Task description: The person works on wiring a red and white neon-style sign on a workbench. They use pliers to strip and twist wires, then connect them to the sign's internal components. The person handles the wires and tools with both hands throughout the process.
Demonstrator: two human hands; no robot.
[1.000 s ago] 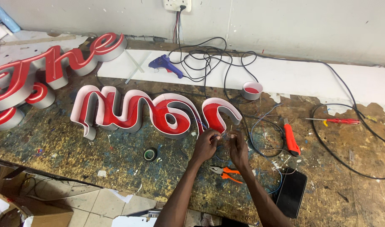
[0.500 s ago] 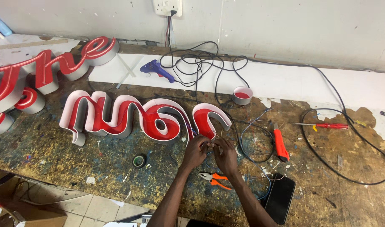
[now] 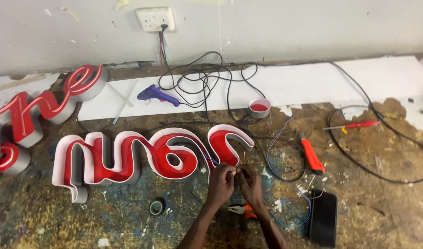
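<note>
The left hand and right hand meet fingertip to fingertip, both pinched shut on thin wires — just below the right end of the red-and-white script channel-letter sign lying on the paint-stained wooden workbench. Orange-handled pliers lie beneath the wrists, and a black phone rests nearby — 1 roll of dark tape sits to the left.

Relative to the letter sign on the tabletop: glue gun behind, tape roll before, phone right.
</note>
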